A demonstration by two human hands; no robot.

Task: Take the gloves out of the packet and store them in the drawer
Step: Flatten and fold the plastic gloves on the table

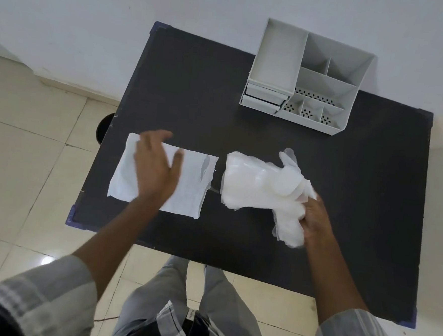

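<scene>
A flat white packet (187, 189) lies on the left half of the dark table (245, 111). My left hand (157, 166) hovers over the packet with fingers spread, holding nothing. A stack of thin translucent white gloves (261, 186) lies to the right of the packet, out of it. My right hand (316, 219) grips the lower right end of that stack. At the table's far right stands a grey organiser (307, 82) with two small shut drawers (264, 98) in its lower left front.
The organiser has several open compartments, some with perforated floors. The table's near edge is by my legs. A pale tiled floor surrounds the table, a white wall is behind it, and a dark round object (104, 128) sits beside the table's left edge.
</scene>
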